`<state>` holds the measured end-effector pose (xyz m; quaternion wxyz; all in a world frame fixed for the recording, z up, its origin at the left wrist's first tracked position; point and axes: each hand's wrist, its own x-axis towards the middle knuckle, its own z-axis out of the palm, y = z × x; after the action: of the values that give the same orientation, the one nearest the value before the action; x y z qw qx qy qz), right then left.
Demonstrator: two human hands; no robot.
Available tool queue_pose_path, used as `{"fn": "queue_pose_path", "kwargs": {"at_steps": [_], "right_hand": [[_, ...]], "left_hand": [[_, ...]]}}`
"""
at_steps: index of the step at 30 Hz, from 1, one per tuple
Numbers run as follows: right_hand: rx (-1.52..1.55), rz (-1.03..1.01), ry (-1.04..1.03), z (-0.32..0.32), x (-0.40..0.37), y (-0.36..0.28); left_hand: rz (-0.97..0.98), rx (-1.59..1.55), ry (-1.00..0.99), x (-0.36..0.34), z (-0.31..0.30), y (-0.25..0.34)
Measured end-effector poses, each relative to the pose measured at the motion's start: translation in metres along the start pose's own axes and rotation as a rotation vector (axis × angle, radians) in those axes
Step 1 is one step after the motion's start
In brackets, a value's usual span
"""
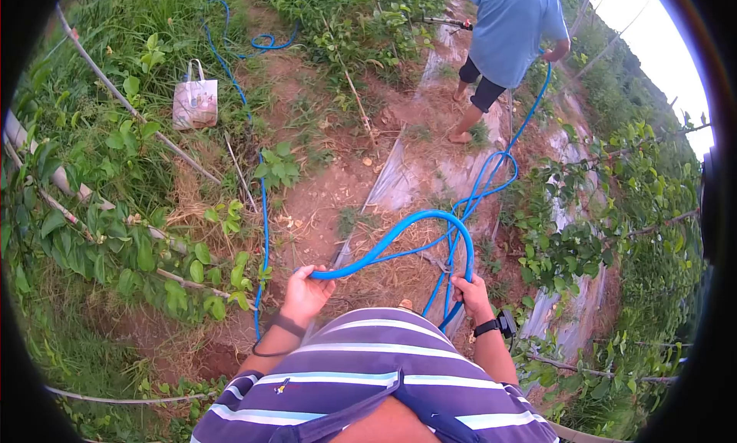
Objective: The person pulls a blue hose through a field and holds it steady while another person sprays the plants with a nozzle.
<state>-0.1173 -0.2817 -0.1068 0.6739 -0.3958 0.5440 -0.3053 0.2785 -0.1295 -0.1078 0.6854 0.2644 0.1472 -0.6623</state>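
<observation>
Blue hose point(431, 215) in both grips: left hand point(307, 294) pinching, right hand point(471, 292) wrapped, arch between; from afar, I'd want that bend wide, avoiding kinks.

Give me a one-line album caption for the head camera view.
A blue hose arches between the left hand and right hand, with another person ahead.
</observation>
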Motion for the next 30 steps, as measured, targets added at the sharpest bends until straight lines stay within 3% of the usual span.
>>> {"fn": "queue_pose_path", "kwargs": {"at_steps": [4,6,9,12,14,16,18,25,30], "right_hand": [[0.063,-0.059,-0.064,0.012,0.0,-0.055],[-0.432,-0.265,-0.151,0.035,-0.002,-0.08],[-0.696,-0.434,-0.417,0.078,-0.02,-0.085],[-0.696,-0.474,-0.549,0.12,-0.029,-0.082],[-0.653,-0.46,-0.615,0.136,-0.035,-0.081],[-0.679,-0.427,-0.621,0.133,-0.029,-0.081],[-0.699,-0.4,-0.627,0.132,-0.021,-0.088],[-0.641,-0.42,-0.532,0.116,-0.02,-0.094],[-0.65,-0.437,-0.378,0.095,-0.017,-0.102]], "left_hand": [[0.039,0.068,0.033,0.001,0.01,-0.006],[0.042,0.044,0.027,0.0,0.038,-0.016],[0.015,0.023,-0.029,-0.013,0.077,-0.036],[-0.05,0.016,-0.153,-0.007,0.1,-0.052],[-0.155,0.242,-0.206,-0.007,0.113,-0.065],[-0.143,0.251,-0.229,-0.005,0.113,-0.068],[-0.204,0.503,-0.202,0.006,0.115,-0.064],[-0.301,0.665,-0.179,-0.009,0.104,-0.061],[-0.027,0.996,0.007,-0.026,0.045,-0.034]]}}
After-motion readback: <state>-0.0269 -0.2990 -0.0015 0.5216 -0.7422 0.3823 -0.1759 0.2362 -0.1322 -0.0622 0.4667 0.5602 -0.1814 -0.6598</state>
